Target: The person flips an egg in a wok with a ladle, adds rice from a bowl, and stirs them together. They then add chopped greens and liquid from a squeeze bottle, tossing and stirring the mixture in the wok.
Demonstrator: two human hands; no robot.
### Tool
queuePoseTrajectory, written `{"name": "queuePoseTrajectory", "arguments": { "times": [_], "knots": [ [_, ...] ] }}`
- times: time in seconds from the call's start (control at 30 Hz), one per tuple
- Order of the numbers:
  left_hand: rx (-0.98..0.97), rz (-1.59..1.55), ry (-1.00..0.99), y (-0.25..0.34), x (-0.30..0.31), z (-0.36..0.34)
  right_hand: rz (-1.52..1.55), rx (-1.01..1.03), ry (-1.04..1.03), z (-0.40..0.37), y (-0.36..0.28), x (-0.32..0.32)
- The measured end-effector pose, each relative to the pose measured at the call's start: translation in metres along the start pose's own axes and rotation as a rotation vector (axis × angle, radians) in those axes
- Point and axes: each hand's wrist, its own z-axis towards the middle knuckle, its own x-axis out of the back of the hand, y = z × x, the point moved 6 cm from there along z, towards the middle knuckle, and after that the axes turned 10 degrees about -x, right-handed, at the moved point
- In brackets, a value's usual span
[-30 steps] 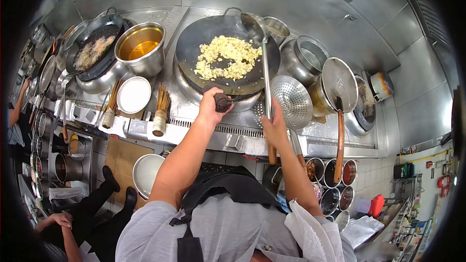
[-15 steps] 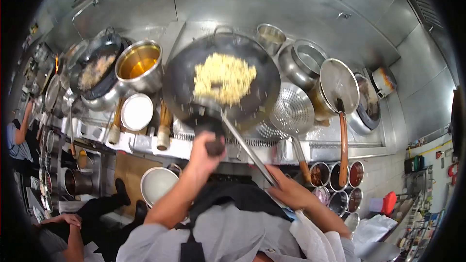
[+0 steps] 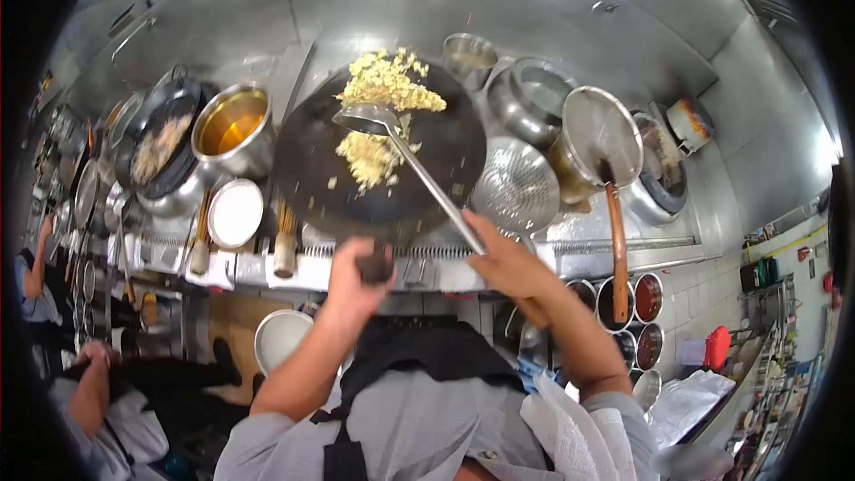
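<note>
My left hand (image 3: 354,283) is closed round the dark handle of a large black wok (image 3: 303,165) on the range. The fingers of my right hand (image 3: 509,258) wrap the long metal handle of a ladle (image 3: 434,187). The ladle's bowl hangs over the middle of the wok. Yellow crumbly food (image 3: 387,85), perhaps egg or fried rice, is heaped at the far side, some of it tossed up in the air. A second patch lies below the bowl, with bits scattered over the wok.
Left of the wok stand a pot of amber oil (image 3: 267,120), a white bowl (image 3: 237,214) and a bamboo brush (image 3: 285,254). On the right are a perforated strainer (image 3: 517,187) and a wooden-handled mesh sieve (image 3: 604,135). Another person (image 3: 125,410) is at lower left.
The food has gone from one heap to being tossed and split. The ladle's bowl has risen up the wok, my right hand moving forward with it. The view has shifted slightly.
</note>
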Motion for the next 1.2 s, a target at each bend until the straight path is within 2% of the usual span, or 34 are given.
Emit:
{"name": "queuePoseTrajectory", "arguments": {
  "times": [0.07,0.1,0.13,0.17,0.2,0.3,0.37,0.4,0.43,0.47,0.5,0.57,0.6,0.63,0.7,0.73,0.83,0.9,0.97,1.0,1.1,1.13,1.2],
  "knots": [
    [0.019,-0.044,0.071,0.019,-0.019,0.033,0.040,-0.077,-0.200,-0.030,-0.014,0.001],
    [0.035,-0.037,0.095,0.025,-0.025,0.043,0.003,-0.198,-0.319,-0.047,-0.021,0.008],
    [0.038,0.003,0.035,0.033,-0.043,0.034,-0.050,-0.295,-0.395,-0.045,-0.025,0.027],
    [0.052,0.056,0.006,0.035,-0.044,0.023,-0.100,-0.104,-0.289,-0.027,-0.020,0.040],
    [0.058,0.017,0.094,0.035,-0.039,0.029,-0.131,0.066,-0.214,-0.008,0.003,0.036],
    [-0.008,-0.010,-0.062,0.019,-0.019,0.082,-0.147,-0.119,-0.129,0.026,0.011,0.015],
    [-0.037,-0.119,-0.016,-0.001,-0.001,0.066,-0.198,-0.273,0.027,0.047,0.005,0.017],
    [-0.044,-0.059,0.024,-0.007,0.011,0.045,-0.234,-0.209,0.041,0.040,0.005,0.025],
    [0.004,-0.026,-0.093,-0.012,0.025,0.031,-0.260,-0.144,0.042,0.027,0.004,0.019],
    [-0.003,0.083,0.001,-0.005,0.014,-0.002,-0.293,-0.075,0.042,0.023,0.000,0.017],
    [0.030,0.072,0.016,-0.005,0.016,-0.008,-0.243,0.049,0.001,0.017,0.002,0.023],
    [0.026,-0.066,0.140,0.014,-0.018,-0.001,-0.121,0.305,-0.112,0.000,0.011,0.033],
    [0.070,-0.043,0.087,0.021,-0.028,0.024,-0.143,0.256,-0.112,0.011,0.012,0.035],
    [0.034,0.001,0.006,0.021,-0.027,0.054,-0.163,0.202,-0.102,0.025,0.013,0.036],
    [0.036,-0.006,0.016,0.010,-0.017,0.074,-0.198,0.071,-0.066,0.040,0.018,0.037],
    [0.024,0.005,0.032,0.002,-0.003,0.069,-0.127,-0.018,0.020,0.037,0.006,0.038],
    [0.015,0.091,-0.051,-0.017,0.042,0.021,-0.214,-0.017,0.108,0.027,0.006,0.027],
    [0.050,0.118,-0.045,-0.011,0.019,-0.011,-0.187,0.046,-0.012,0.007,0.009,0.037],
    [-0.132,0.211,-0.104,0.007,0.000,0.022,-0.136,0.102,-0.189,-0.011,0.007,0.045],
    [0.023,-0.002,0.050,0.018,-0.031,0.026,-0.111,0.139,-0.197,-0.007,0.008,0.047],
    [0.009,-0.021,-0.067,0.007,-0.019,0.078,-0.189,-0.052,-0.078,0.029,0.012,0.045],
    [-0.002,0.004,-0.029,-0.002,-0.004,0.074,-0.127,-0.065,0.019,0.046,0.026,0.035],
    [-0.050,0.036,-0.046,-0.019,0.023,0.044,-0.187,-0.111,0.034,0.025,0.005,0.039]
  ]
}}
